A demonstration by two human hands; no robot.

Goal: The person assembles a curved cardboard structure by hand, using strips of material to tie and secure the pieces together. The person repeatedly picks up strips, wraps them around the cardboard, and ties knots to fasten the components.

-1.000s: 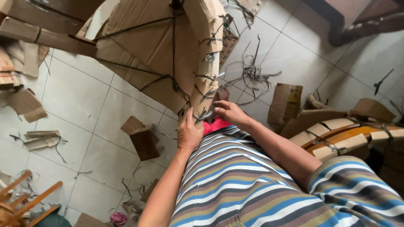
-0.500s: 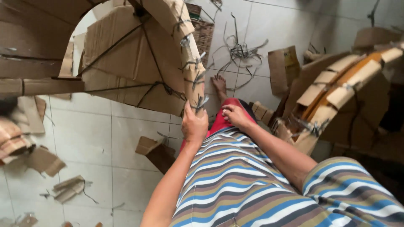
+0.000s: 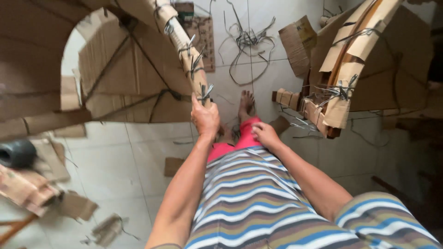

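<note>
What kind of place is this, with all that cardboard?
Probably a home workshop floor for craft work. Curved cardboard frames bound with strips stand on white floor tiles, with cardboard scraps and loose strips scattered around.

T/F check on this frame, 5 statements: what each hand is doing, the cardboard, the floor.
1. The left hand grips the cardboard-wrapped curved bar. True.
2. The right hand holds a pair of scissors. False: it holds nothing visible and rests at the person's pink shorts.
3. Thin strips tie the cardboard around the bar. True.
4. The floor is bare wood. False: it is pale tile, littered with cardboard scraps and loose strips.
5. A second cardboard-wrapped frame stands on the right side of the view. True.
</note>
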